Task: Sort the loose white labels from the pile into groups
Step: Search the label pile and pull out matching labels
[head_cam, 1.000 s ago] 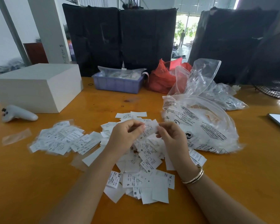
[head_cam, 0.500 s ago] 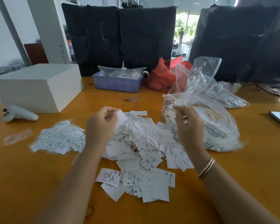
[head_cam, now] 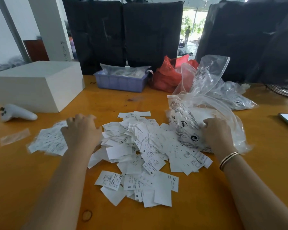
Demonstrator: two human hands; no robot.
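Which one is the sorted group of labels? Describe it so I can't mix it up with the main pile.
Start at the white box far left on the table. Just in front of it lies the sorted group, under the left hand. It is smaller and flatter than the main pile at centre.

**What We Counted on the Table**

We counted two hands, the left hand [head_cam: 82, 130] and the right hand [head_cam: 217, 131]. We saw one big pile of labels [head_cam: 140, 146] and one smaller group [head_cam: 47, 141], too many pieces to count. There was one white box [head_cam: 35, 85], one blue tray [head_cam: 121, 83], one red bag [head_cam: 167, 75] and one white controller [head_cam: 17, 112].
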